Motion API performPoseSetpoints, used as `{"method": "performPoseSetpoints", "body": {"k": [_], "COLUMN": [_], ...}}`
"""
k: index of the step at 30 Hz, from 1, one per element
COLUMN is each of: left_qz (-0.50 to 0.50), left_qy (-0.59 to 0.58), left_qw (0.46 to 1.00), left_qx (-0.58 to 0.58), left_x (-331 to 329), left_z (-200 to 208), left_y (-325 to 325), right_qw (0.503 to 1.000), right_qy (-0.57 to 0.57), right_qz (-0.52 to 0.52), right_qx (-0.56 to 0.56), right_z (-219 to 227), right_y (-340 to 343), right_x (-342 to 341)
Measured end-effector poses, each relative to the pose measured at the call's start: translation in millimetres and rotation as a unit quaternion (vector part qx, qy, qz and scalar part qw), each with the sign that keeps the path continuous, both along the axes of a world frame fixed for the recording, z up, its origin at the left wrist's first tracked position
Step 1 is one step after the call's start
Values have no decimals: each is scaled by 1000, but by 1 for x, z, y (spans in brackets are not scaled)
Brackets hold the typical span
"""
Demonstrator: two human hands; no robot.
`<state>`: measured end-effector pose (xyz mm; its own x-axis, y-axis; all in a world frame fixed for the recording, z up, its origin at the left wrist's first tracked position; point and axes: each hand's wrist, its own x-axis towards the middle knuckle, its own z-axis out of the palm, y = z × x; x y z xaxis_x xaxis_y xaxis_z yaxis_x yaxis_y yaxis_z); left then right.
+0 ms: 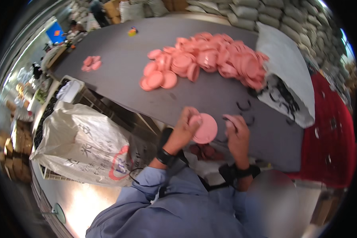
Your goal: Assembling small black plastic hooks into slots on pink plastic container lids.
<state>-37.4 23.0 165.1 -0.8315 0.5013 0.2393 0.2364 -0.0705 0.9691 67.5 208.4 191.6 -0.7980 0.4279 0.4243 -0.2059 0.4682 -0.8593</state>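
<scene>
My left hand [182, 133] is grasping a round pink plastic disc [207, 129] by the table [216, 93]; I cannot tell whether my right hand [238, 139] is holding anything in its grip. Beyond, black curved pieces [244, 109] are lying, a pink heap [207, 58] is sitting, and a white sack [283, 53] is crowding the right.

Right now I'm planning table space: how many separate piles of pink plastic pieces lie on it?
2: large pile beside the white sack, small pile toward the table's left. Lower pieces may be hidden.
</scene>
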Motion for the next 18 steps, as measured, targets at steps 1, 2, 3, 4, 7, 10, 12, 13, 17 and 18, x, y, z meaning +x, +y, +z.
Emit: {"method": "performPoseSetpoints", "body": {"k": [1,2,3,4,7,10,12,13,17,18], "left_qz": [-24,-44,-68,-90,-110,-122,-117,-111,-119,-108], "left_qy": [-36,-50,-78,-101,-65,-9,-12,-14,-25,-37], "left_qw": [999,998,995,991,991,992,993,993,992,992], "left_qx": [10,-2,-10,-17,-37,-12,-26,-39,-45,-58], "left_x": [-2,-3,0,1,6,12,17,19,16,16], "left_z": [0,4,10,15,15,10,14,16,5,3], "left_y": [-1,-2,-2,-2,2,5,6,7,7,7], "right_qw": [999,996,997,995,992,990,989,988,986,986], "right_qy": [17,39,29,43,50,48,48,47,25,24], "right_qz": [-3,-3,-14,-9,1,16,23,25,15,13], "right_qx": [38,77,76,94,118,129,135,144,166,166], "right_z": [0,-1,-2,0,-7,-15,-18,-18,-20,-20], "right_y": [-3,-4,-5,-9,-12,-14,-15,-15,-16,-16], "right_x": [-5,-9,-9,-10,-8,-6,-3,-3,0,1]}}
